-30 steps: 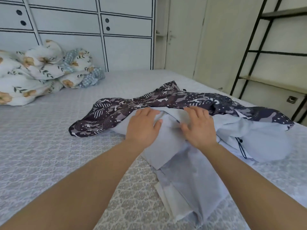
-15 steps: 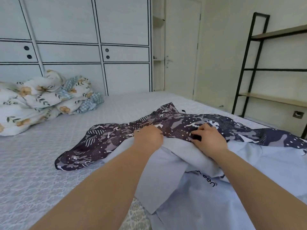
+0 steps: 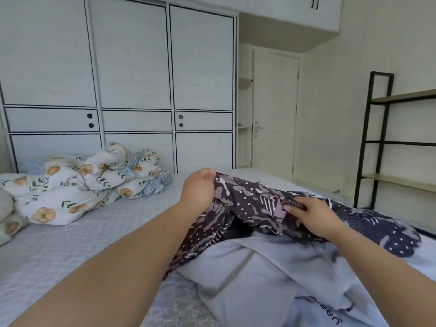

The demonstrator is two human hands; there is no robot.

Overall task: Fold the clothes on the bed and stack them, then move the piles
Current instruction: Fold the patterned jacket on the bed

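Note:
A dark purple patterned garment (image 3: 250, 201) is lifted off the bed. My left hand (image 3: 199, 188) grips its upper left edge and holds it raised. My right hand (image 3: 313, 217) pinches the fabric further right, fingers curled into a fold. Below and in front lies a crumpled pale blue garment (image 3: 271, 274) with dark lettering near the bottom right. Both rest on the grey patterned bed (image 3: 77, 246).
A rumpled floral quilt (image 3: 77, 182) is heaped at the bed's far left. White wardrobe doors (image 3: 132, 90) stand behind the bed. A closed door (image 3: 274, 119) is at the back, and a black metal shelf frame (image 3: 377, 142) stands on the right.
Both hands have left the pale blue garment, taken hold of the dark patterned one and lifted it. The camera has tilted upward.

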